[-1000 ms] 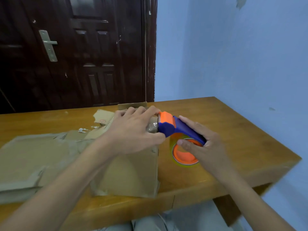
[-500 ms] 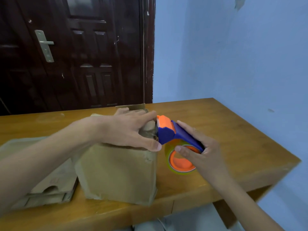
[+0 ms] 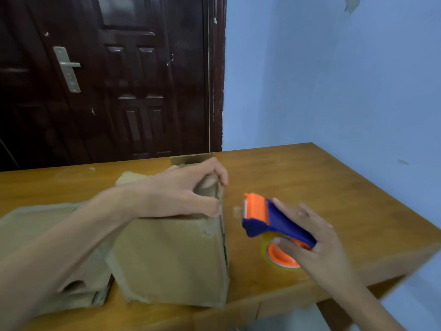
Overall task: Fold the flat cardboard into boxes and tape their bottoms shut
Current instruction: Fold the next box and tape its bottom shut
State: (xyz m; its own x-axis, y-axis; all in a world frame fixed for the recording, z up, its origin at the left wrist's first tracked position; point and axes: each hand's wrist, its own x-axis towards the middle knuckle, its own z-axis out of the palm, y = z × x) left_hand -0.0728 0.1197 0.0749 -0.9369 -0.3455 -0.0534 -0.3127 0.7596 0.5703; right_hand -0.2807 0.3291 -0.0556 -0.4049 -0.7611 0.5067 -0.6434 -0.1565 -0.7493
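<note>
A folded brown cardboard box (image 3: 171, 259) stands on the wooden table (image 3: 310, 187) in front of me. My left hand (image 3: 188, 192) rests on the box's top right edge, with thumb and fingers curled round the flaps there. My right hand (image 3: 315, 240) grips a blue and orange tape dispenser (image 3: 267, 218) with a roll of clear tape, held just right of the box and apart from it. The dispenser's orange head points toward the box's right side.
A stack of flat cardboard (image 3: 43, 247) lies at the left, partly under my left forearm. A dark wooden door (image 3: 114, 80) stands behind the table, a blue wall (image 3: 334, 80) to the right. The table's right and near edges are close to the dispenser.
The tape dispenser has come away from the box's top right edge and moved right and down. My left hand has stayed on the box's top and now pinches its right edge.
</note>
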